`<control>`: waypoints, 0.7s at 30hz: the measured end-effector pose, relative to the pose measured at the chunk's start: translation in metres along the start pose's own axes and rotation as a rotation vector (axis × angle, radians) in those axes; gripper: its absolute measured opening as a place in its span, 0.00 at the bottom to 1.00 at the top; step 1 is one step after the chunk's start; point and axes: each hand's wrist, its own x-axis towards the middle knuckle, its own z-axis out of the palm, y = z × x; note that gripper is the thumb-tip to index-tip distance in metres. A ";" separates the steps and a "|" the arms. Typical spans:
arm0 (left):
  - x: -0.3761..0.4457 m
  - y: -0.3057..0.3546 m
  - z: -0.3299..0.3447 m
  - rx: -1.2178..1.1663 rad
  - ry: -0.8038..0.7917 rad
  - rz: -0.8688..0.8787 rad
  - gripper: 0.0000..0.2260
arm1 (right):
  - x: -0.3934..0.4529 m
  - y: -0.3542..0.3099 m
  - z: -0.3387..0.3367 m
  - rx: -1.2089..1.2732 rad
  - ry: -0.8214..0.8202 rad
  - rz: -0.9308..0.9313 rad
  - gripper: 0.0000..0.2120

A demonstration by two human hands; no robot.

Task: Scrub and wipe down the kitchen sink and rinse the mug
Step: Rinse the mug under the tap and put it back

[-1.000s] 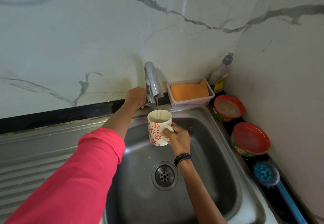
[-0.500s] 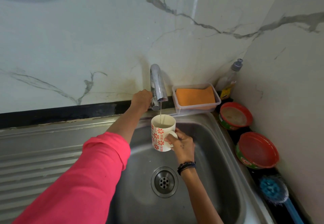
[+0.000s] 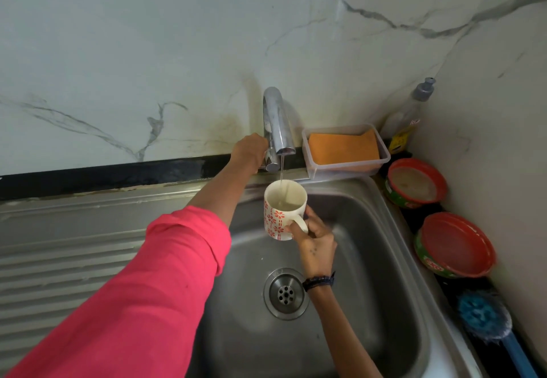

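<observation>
Fingers of right hand (image 3: 316,238) curled round handle, holding mug (image 3: 282,210) under thin stream; left hand (image 3: 250,151) grips tap (image 3: 276,123) lever. Step: rinsing mug. Next, likely: shut tap, swirl, tip into sink (image 3: 370,259).

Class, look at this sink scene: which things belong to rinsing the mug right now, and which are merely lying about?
In use:
mug, held by the right hand
tap, its handle gripped by the left hand
sink

Lying about:
orange sponge in its clear tray
bottle
two red-rimmed tubs
blue brush
</observation>
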 end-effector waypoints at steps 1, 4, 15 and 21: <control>0.001 0.000 0.001 -0.009 -0.002 -0.003 0.15 | -0.002 0.004 0.001 0.006 0.036 -0.025 0.14; 0.002 -0.001 0.000 -0.017 0.004 -0.002 0.17 | -0.002 0.015 0.006 0.030 0.078 -0.032 0.08; 0.023 -0.044 0.022 -0.388 -0.109 0.037 0.10 | -0.002 0.023 0.005 0.078 0.015 -0.023 0.13; -0.001 -0.058 0.065 -1.161 0.092 -0.273 0.06 | 0.003 0.030 -0.002 0.070 -0.051 -0.073 0.07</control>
